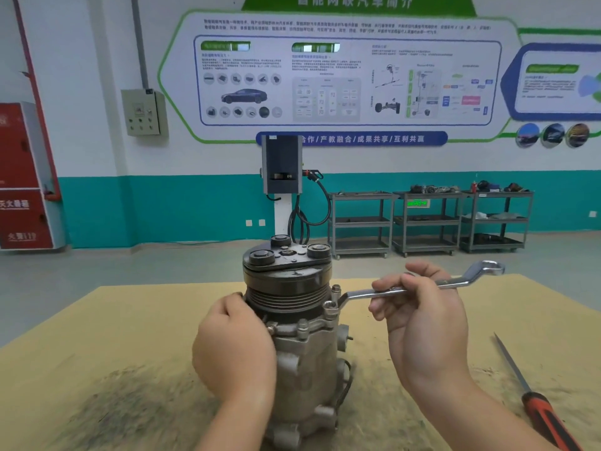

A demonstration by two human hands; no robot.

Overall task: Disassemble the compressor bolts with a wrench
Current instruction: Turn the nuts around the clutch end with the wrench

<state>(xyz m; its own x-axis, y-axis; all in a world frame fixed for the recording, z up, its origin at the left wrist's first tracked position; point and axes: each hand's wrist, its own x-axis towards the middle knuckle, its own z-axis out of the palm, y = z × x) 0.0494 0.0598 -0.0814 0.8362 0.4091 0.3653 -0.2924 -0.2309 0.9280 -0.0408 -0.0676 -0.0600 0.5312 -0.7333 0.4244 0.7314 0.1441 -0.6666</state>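
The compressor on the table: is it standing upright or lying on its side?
Upright. The compressor stands on end, its black pulley on top, steadied by the left hand.

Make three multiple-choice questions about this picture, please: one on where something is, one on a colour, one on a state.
1. Where does the screwdriver lie?
A. On the table right of the compressor
B. On top of the compressor
C. In the left hand

2. What colour is its handle?
A. Blue
B. Red and black
C. Yellow

3. What does the right hand do?
A. Rests flat on the table
B. Holds the wrench
C. Points at the wall

Answers:
1 A, it lies on the table at the right edge.
2 B, the handle shows red with black.
3 B, the fingers curl round the shaft, whose ring end sits at a bolt.
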